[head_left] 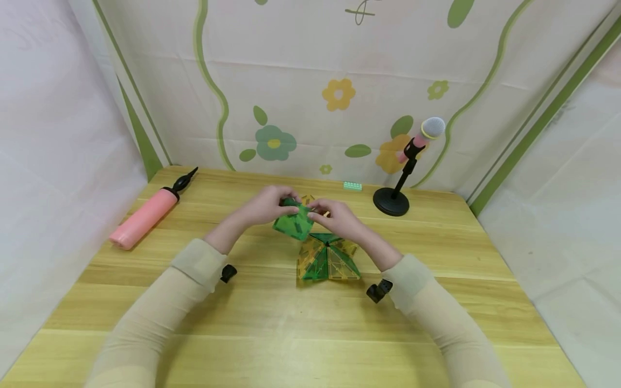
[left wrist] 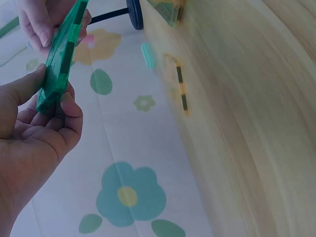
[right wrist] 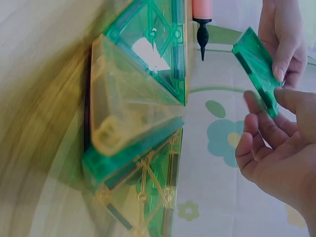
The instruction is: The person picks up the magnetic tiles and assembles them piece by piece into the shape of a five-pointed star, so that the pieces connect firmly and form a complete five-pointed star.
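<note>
My left hand [head_left: 271, 206] pinches one corner of a translucent green magnetic tile [head_left: 295, 226], with the thumb on one face and the fingers on the other. Its opposite corner is gripped between the thumb and fingers of my right hand [head_left: 337, 216]. Held up off the table, the tile [left wrist: 60, 61] shows its dark edge magnets in the left wrist view. Just in front of the hands stands a peaked structure of green and amber magnetic tiles [head_left: 320, 264], seen close up in the right wrist view. An amber tile [left wrist: 181, 89] lies behind the hands, partly hidden in the head view.
A pink hand pump [head_left: 145, 218] with a black nozzle lies at the left. At the back right a toy microphone [head_left: 421, 137] stands on a round black base [head_left: 391, 201]. A small mint-green block [head_left: 352, 186] sits by the rear edge, against the patterned cloth [head_left: 291, 81].
</note>
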The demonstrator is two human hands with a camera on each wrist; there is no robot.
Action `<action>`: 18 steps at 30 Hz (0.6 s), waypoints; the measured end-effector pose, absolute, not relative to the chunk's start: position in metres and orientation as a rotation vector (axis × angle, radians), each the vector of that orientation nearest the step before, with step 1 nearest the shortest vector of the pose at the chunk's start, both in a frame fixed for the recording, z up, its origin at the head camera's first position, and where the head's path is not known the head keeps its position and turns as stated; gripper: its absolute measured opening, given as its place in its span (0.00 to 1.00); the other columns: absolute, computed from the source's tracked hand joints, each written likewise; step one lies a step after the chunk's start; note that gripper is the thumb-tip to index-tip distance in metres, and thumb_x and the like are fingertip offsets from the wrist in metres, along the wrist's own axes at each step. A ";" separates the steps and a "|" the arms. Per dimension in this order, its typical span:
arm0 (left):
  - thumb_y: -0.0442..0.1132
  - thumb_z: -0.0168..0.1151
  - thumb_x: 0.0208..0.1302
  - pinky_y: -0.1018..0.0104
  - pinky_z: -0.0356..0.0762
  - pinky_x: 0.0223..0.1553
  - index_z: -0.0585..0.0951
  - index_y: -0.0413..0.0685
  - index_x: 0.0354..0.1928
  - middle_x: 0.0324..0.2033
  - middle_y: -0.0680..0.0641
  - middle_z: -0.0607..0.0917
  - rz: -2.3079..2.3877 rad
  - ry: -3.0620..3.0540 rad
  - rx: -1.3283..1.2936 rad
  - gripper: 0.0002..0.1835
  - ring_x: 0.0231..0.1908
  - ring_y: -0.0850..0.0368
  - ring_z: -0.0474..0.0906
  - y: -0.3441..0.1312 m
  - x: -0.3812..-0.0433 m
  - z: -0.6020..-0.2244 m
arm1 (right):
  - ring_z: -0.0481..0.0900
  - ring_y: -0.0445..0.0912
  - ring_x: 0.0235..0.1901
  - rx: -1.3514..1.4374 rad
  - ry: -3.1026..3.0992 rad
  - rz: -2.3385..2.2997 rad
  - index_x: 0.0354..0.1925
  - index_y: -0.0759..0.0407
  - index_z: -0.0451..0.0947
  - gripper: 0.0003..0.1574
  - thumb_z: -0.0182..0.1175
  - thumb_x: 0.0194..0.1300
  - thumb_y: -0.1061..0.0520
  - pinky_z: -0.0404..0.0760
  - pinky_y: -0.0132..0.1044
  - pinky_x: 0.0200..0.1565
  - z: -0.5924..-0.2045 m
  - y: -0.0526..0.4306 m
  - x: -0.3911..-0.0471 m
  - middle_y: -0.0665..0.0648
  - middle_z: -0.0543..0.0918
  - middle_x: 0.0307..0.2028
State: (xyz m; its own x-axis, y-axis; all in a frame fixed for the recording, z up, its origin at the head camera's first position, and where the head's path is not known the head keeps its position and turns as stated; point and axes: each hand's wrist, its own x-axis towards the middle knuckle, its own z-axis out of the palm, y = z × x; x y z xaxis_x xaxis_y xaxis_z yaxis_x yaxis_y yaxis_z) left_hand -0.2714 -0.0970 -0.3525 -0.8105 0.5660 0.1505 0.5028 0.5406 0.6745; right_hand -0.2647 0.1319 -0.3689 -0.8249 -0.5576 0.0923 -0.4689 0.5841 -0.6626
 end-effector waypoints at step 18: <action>0.37 0.62 0.64 0.64 0.77 0.38 0.76 0.41 0.50 0.37 0.43 0.84 1.328 2.551 0.690 0.14 0.38 0.54 0.81 -0.076 -0.291 -0.377 | 0.73 0.49 0.33 -0.598 2.508 -1.305 0.55 0.60 0.73 0.18 0.51 0.72 0.53 0.73 0.49 0.40 -0.387 0.167 -0.293 0.59 0.82 0.39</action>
State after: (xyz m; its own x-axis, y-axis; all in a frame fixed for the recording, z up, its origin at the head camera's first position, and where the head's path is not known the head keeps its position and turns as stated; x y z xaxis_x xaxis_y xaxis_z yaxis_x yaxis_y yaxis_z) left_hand -0.2909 -0.0757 -0.3768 -0.8751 0.4813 0.0500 0.3169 0.4919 0.8110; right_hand -0.2931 0.1671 -0.3867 -0.8843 -0.4657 -0.0323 -0.2408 0.5142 -0.8232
